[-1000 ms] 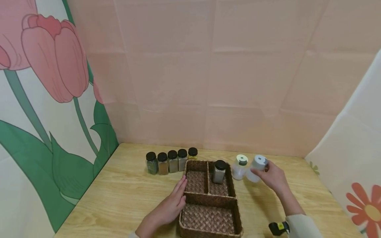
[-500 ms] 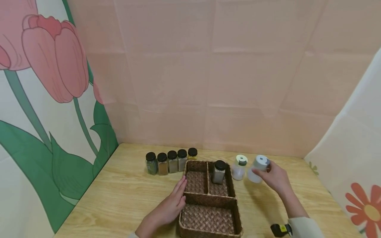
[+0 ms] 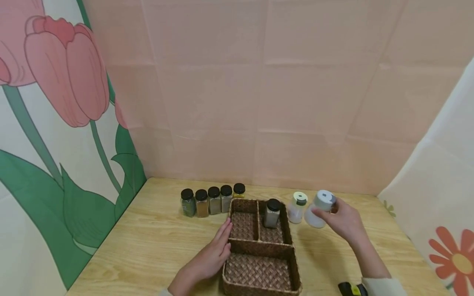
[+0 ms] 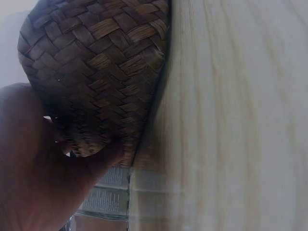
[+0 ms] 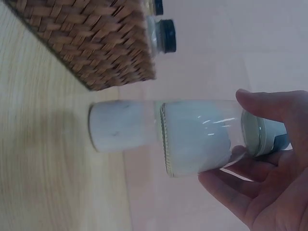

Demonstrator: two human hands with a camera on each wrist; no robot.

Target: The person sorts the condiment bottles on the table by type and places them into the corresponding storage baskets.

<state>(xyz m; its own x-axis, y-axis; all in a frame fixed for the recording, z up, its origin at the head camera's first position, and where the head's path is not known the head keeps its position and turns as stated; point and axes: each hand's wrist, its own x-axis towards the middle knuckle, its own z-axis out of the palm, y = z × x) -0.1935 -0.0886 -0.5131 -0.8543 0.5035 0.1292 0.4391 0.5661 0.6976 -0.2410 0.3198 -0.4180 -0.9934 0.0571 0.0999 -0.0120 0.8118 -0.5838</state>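
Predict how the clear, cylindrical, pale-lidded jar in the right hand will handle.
The clear, cylindrical jar looks glossy, so it may slip in the right hand. Its white contents stop short of the pale lid, so they could shift if tilted. Its rounded side suggests it might roll if laid down.

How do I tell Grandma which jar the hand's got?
Find the brown woven basket on the wooden table. To its right, the right hand holds a clear jar. Its lid is pale blue, while the neighbouring jar wears a yellowish one.

Pale sleeves show — with a black, yellow-marked wrist device.
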